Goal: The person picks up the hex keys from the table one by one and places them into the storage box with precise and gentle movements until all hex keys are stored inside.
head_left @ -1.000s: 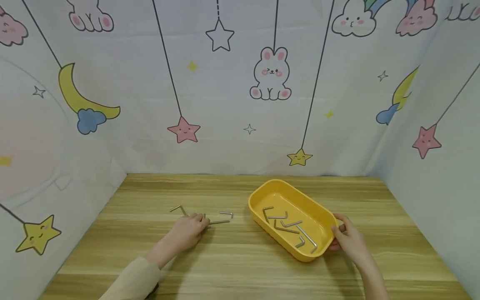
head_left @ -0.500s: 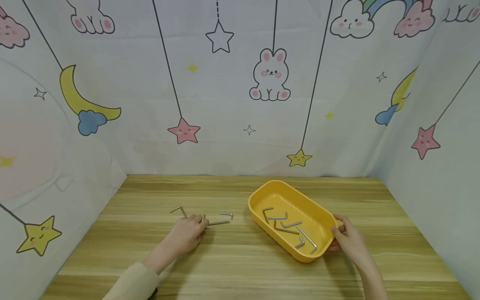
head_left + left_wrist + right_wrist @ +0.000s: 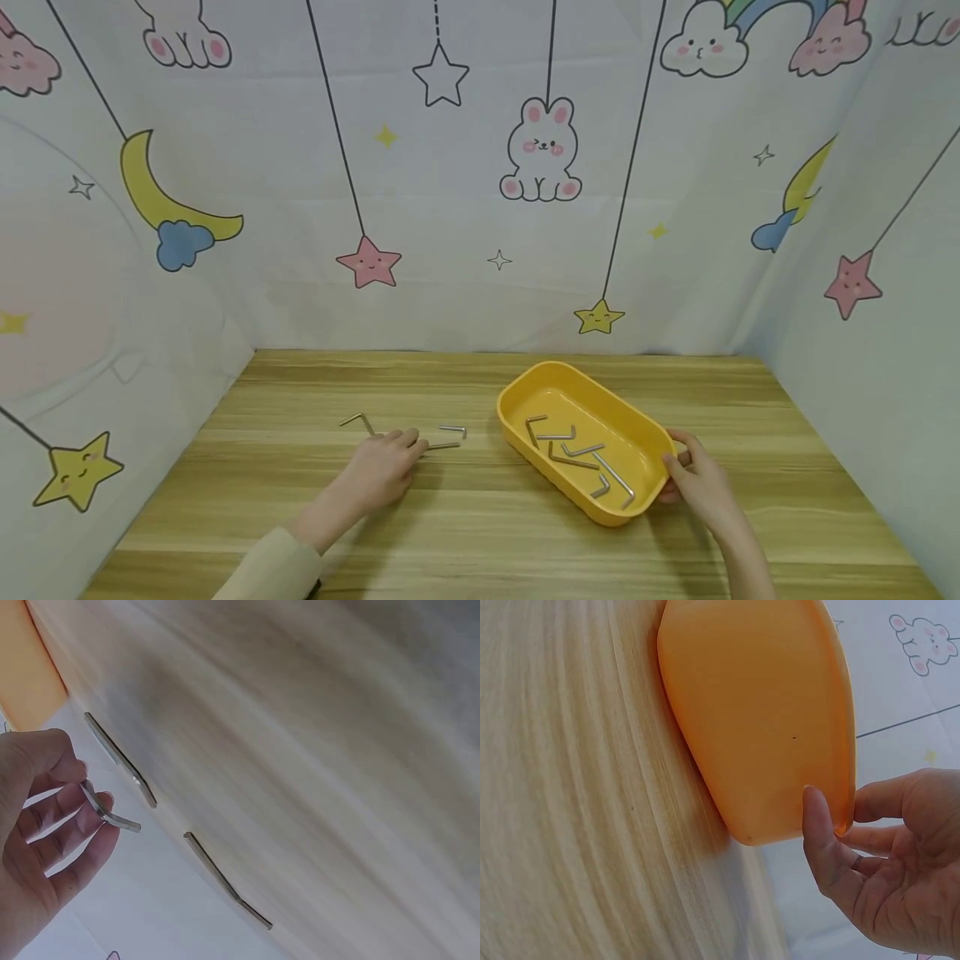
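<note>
In the left wrist view, my left hand [image 3: 45, 802] pinches a bent hex key [image 3: 105, 814] between thumb and fingers, off the table; that key is hidden behind the hand in the head view. Beside my left hand [image 3: 382, 471] a brass-coloured hex key [image 3: 442, 446] lies on the table, with a small silver hex key [image 3: 453, 429] just behind it. Another brass-coloured hex key [image 3: 362, 419] lies to the left, partly covered by the fingers. My right hand [image 3: 701, 483] grips the near right end of a yellow box [image 3: 517, 433], thumb outside on its wall [image 3: 765, 750].
Inside the box lie several hex keys, silver [image 3: 615, 477] and brass-coloured [image 3: 573, 457]. The wood-grain table [image 3: 465, 533] ends at a white patterned cloth [image 3: 450, 317] at the back, with cloth sides [image 3: 877, 375] as well.
My left hand has shifted slightly right and lifted a little, the pinched hex key with it. My right hand and the box hold the same place.
</note>
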The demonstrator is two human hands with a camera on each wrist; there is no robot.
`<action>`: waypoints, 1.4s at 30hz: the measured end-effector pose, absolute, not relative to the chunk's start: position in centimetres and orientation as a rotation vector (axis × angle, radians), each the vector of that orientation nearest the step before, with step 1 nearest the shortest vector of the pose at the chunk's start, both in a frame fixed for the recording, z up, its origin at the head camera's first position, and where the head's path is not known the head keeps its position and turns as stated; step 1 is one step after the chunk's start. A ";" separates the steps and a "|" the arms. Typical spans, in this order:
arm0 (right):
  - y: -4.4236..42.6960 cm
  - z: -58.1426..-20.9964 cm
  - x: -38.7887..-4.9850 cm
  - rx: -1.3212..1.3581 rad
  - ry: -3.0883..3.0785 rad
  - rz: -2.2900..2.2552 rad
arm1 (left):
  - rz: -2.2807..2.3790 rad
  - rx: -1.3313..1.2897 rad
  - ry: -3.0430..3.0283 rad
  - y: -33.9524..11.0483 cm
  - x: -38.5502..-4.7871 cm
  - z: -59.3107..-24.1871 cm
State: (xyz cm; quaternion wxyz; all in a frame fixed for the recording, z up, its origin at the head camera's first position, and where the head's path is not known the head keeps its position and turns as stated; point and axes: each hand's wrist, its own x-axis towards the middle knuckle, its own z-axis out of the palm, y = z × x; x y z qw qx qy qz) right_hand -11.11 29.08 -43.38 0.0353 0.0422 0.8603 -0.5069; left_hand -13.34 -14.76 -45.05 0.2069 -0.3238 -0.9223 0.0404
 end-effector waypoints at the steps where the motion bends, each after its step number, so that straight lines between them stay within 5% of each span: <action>1: 29.1 -43.4 -11.1 0.128 2.646 -1.555 | 0.110 -0.904 -2.570 -14.6 -13.3 -45.0; 42: 29.1 -43.3 -11.0 0.133 2.643 -1.551 | 0.039 -1.061 -2.337 -5.5 -14.0 -41.4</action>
